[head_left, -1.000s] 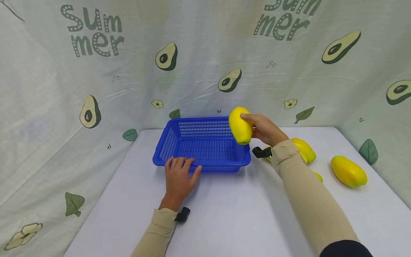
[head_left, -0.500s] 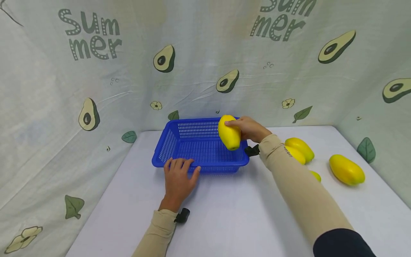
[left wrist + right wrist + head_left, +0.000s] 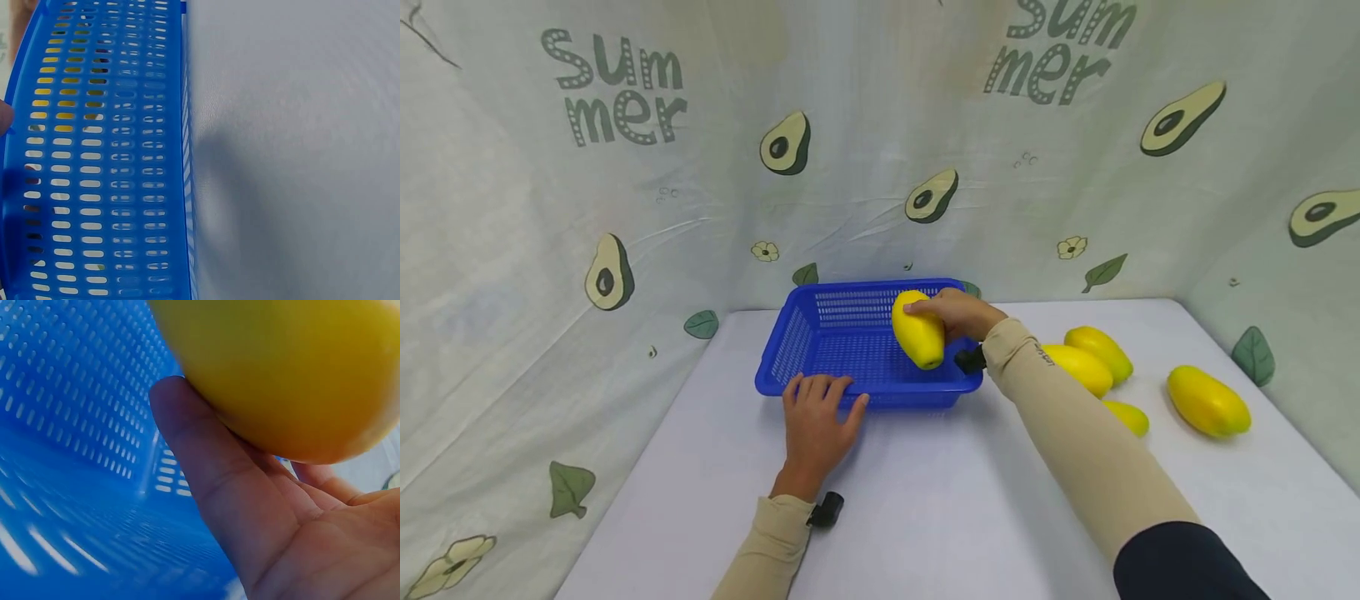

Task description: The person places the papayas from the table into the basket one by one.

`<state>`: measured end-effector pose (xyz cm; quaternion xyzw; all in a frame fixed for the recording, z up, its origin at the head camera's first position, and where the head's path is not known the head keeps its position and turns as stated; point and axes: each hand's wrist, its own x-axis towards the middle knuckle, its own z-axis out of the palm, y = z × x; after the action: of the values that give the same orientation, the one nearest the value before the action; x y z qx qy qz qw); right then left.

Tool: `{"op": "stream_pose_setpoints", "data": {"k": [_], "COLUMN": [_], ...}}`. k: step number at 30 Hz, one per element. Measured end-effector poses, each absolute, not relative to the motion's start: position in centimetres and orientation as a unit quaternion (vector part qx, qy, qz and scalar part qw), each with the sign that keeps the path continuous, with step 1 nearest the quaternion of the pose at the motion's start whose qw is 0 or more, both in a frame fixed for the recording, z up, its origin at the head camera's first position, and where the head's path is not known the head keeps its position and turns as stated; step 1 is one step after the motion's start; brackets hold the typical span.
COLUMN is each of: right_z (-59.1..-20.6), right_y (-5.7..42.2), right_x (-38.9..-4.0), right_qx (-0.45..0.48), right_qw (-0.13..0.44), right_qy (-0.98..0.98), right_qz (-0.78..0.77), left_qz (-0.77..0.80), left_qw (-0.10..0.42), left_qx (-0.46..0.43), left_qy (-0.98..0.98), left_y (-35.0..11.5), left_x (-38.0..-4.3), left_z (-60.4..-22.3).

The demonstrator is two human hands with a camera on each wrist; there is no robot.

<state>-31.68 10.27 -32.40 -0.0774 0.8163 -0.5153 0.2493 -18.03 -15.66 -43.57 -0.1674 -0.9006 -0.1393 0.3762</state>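
Note:
A yellow oblong mango (image 3: 917, 332) hangs tilted inside the right half of a blue plastic basket (image 3: 880, 387). My right hand (image 3: 958, 315) holds it from the right, thumb on top and fingers beneath. In the right wrist view the fingers (image 3: 219, 469) support the mango's underside, with the basket's perforated walls beyond. My left hand (image 3: 816, 427) rests its fingers on the near rim, the thumb beside the outer wall. From the left wrist, the basket's slotted side fills the left part, a fingertip (image 3: 4, 117) lies on the rim, and yellow shows through the slots.
Several more yellow mangoes lie on the white table (image 3: 940, 508) right of the basket, some partly behind my right forearm (image 3: 1075, 442). The farthest right mango (image 3: 1208, 402) lies apart. A printed curtain (image 3: 850, 167) stands behind the table.
My right hand has carried the mango left and down, from over the basket's right edge to inside it. The left hand stays on the near rim.

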Motion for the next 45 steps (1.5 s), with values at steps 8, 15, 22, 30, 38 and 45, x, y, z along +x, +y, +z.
{"op": "stream_pose_setpoints", "data": {"k": [8, 15, 22, 30, 38, 45], "right_z": [-32.8, -33.1, -33.4, -33.3, -33.3, -33.6], "right_y": [9.5, 8.9, 8.1, 7.5, 6.8, 6.5], "right_x": [-31.4, -31.4, -31.6, -31.7, -31.4, -31.6], "right_qx": [-0.072, -0.069, -0.072, -0.071, -0.074, -0.062], "right_qw": [0.244, 0.245, 0.237, 0.235, 0.225, 0.229], "right_qy": [0.835, 0.833, 0.837, 0.846, 0.859, 0.859], "right_qz": [-0.488, -0.492, -0.488, -0.474, -0.454, -0.454], "left_qz": [-0.134, -0.132, -0.135, -0.136, -0.135, -0.132], "left_qw": [0.365, 0.363, 0.365, 0.355, 0.371, 0.367], "left_qx": [-0.166, -0.165, -0.165, -0.161, -0.166, -0.165], "left_qy": [-0.906, -0.908, -0.906, -0.911, -0.904, -0.906], "left_y": [-15.5, -15.6, -15.7, -15.8, -15.8, -15.9], "left_x": [-18.0, -17.8, -17.6, -17.8, -17.9, -18.0], "left_z": [-43.5, -43.4, -43.6, -43.6, -43.5, -43.4]}}
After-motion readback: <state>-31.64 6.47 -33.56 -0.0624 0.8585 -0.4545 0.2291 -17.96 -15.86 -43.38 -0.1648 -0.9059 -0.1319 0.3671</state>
